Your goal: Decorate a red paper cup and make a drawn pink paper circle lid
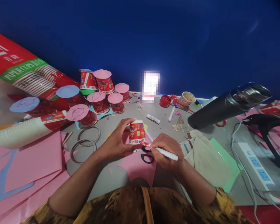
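Observation:
My left hand [118, 140] is closed around the side of a red printed paper cup [137, 132], which stands upside down with its white base up. In my right hand [166, 149] is a white marker [165, 153] with a red tip, pointed at the cup's lower rim and close to it or touching. Under the cup and hands lie black-handled scissors [147, 158] and a cut piece of pink paper [140, 169]. A second white pen-like stick [149, 136] rests just right of the cup; part of it is hidden by my right hand.
Several upturned cups topped with pink or blue paper discs [115, 98] stand at the left back. Nearby are a cup stack [21, 130], tape rings [80, 151] and pink sheets [37, 161]. Rightward are a glue stick [153, 119], a black flask [224, 105], a cloth [207, 155] and a power strip [256, 168].

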`<state>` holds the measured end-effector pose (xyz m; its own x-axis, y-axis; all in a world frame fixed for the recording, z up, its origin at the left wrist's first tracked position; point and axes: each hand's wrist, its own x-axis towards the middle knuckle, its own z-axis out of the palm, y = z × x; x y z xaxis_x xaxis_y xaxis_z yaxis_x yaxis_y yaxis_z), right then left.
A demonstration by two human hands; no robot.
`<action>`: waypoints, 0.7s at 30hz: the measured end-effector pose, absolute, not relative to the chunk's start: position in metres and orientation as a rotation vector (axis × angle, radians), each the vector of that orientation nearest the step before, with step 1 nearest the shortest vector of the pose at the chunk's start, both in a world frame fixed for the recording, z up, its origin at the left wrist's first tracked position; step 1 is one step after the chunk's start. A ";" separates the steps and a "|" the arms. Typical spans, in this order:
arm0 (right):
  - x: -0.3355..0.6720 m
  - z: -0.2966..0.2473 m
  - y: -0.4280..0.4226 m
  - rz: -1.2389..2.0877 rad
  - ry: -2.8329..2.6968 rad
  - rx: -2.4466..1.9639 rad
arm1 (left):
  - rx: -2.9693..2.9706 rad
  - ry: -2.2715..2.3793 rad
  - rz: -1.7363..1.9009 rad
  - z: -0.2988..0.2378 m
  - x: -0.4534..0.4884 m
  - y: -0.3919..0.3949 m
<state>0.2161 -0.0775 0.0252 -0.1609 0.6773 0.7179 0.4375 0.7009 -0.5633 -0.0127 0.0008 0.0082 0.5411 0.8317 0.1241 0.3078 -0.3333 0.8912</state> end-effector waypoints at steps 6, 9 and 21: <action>0.216 0.025 -0.078 0.270 -1.799 -0.890 | 1.888 0.925 0.738 0.008 -0.013 0.001; 0.215 0.025 -0.078 0.276 -1.791 -0.897 | 1.885 0.929 0.745 0.008 -0.013 0.002; 0.217 0.026 -0.078 0.267 -1.774 -0.926 | 1.896 0.952 0.729 0.006 -0.014 0.001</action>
<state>0.2173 -0.0780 0.0261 -0.1319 0.6970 0.7049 0.4588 0.6732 -0.5799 -0.0137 0.0011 0.0063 0.5367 0.8361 0.1139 0.3277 -0.3310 0.8849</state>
